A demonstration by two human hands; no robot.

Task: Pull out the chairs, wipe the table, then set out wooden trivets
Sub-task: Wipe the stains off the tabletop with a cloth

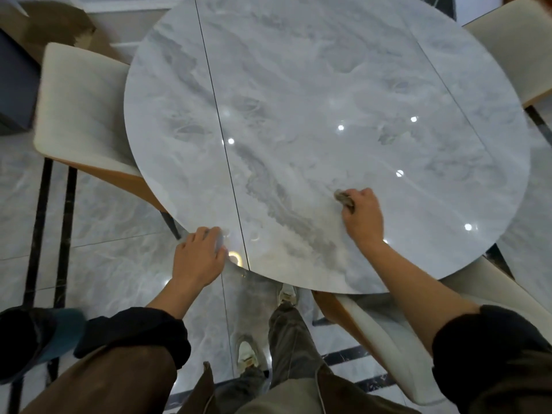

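Observation:
A round grey marble table (298, 100) fills the middle of the head view. My right hand (363, 218) grips a small bunched grey cloth (343, 198) and presses it on the tabletop near the front right. My left hand (198, 258) rests on the table's near edge beside a thin seam, fingers bent over the rim. A cream chair (80, 109) with an orange shell stands at the left, its seat partly under the table. Another cream chair (388, 333) stands at the front right by my legs. A third chair (513, 52) shows at the far right. No trivets are in view.
The floor is glossy grey marble tile with black inlay strips (41, 228). A dark cabinet (15, 82) stands at the far left. My feet (286, 294) stand close to the table's near edge, between the left and front-right chairs.

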